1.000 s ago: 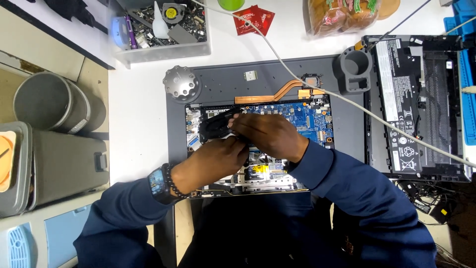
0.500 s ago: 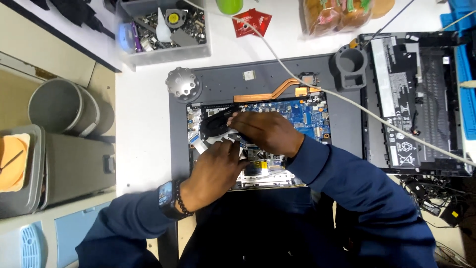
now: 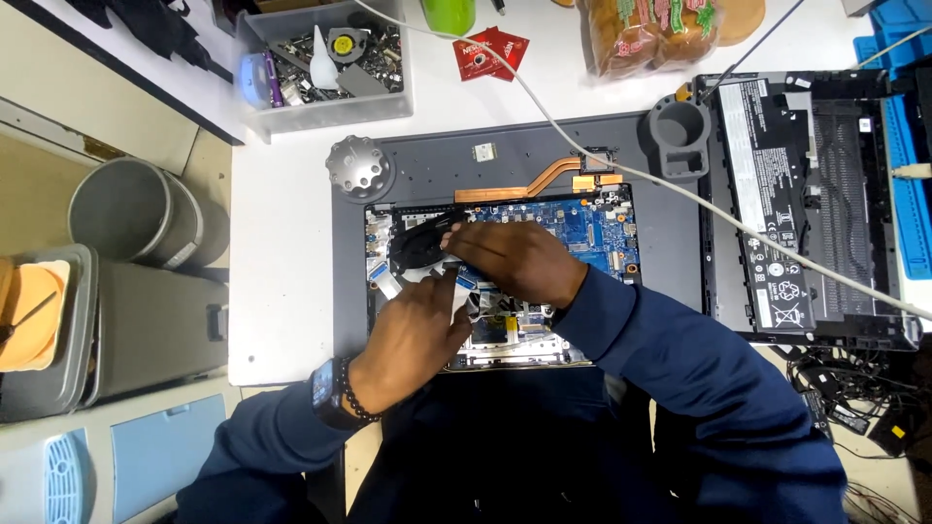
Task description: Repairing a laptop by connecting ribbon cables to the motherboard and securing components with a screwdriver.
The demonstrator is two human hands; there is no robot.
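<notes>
Black cooling fan (image 3: pixel 413 247) pinched by right hand (image 3: pixel 519 262); left hand (image 3: pixel 417 330) curled on white ribbon cable (image 3: pixel 449 286). Fan judged light, brittle: to be held by housing edge

1. The light over my counter (image 3: pixel 282 291) is bright and even, coming from overhead, and the white top nearly washes out in the upper middle of the frame.
2. Shadows are soft and short; my left hand (image 3: pixel 417 330) and right hand (image 3: pixel 515 262) cast only a faint dark edge on the blue circuit board (image 3: pixel 592 228).
3. The dark sleeves at the bottom of the frame lose most detail.
4. Focus is sharp in the centre; small parts in the grey tray (image 3: pixel 388 97) at upper left look slightly soft.
5. The wide lens bends straight edges at the left and right borders.
6. A mild sheen sits on the black battery (image 3: pixel 777 194) at right.
</notes>
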